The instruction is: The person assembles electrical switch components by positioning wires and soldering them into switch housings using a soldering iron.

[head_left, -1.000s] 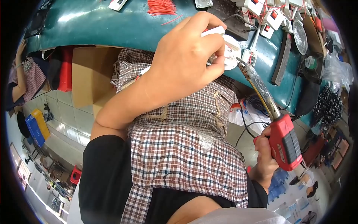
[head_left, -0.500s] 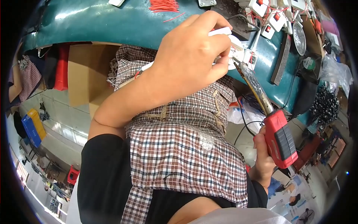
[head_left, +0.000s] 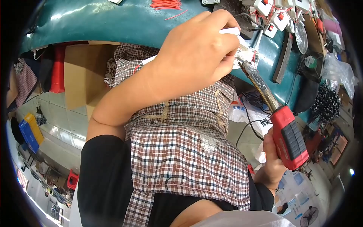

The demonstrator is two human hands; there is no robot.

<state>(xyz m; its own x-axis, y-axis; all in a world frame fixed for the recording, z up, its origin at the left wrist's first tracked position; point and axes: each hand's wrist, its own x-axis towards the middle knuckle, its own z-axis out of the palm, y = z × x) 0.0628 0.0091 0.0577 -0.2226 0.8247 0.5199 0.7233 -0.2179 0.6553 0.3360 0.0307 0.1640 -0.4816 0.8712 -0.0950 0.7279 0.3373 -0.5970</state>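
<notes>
My left hand (head_left: 202,53) reaches over the edge of the green bench (head_left: 94,24), its fingers closed on a white plastic part (head_left: 231,31). The back of the hand hides most of this part. Held in my right hand (head_left: 274,164) is a soldering iron (head_left: 289,138) with a red and black handle. Its metal barrel slants up and left, with the tip close to my left fingertips. I cannot tell whether the tip touches the white part. Under my left wrist a white piece with a red wire (head_left: 137,68) shows over the checked apron (head_left: 181,151).
Cut red wires (head_left: 165,4) lie on the bench. White switch pieces with red rockers (head_left: 280,16) and wires are heaped at the back right. A dark metal bar (head_left: 283,58) lies nearby. A cardboard box (head_left: 77,75) stands left below the bench; a black cable (head_left: 247,125) hangs right.
The soldering iron's handle and my right hand have shifted slightly right. My left hand has moved a little, still holding the white plastic part.
</notes>
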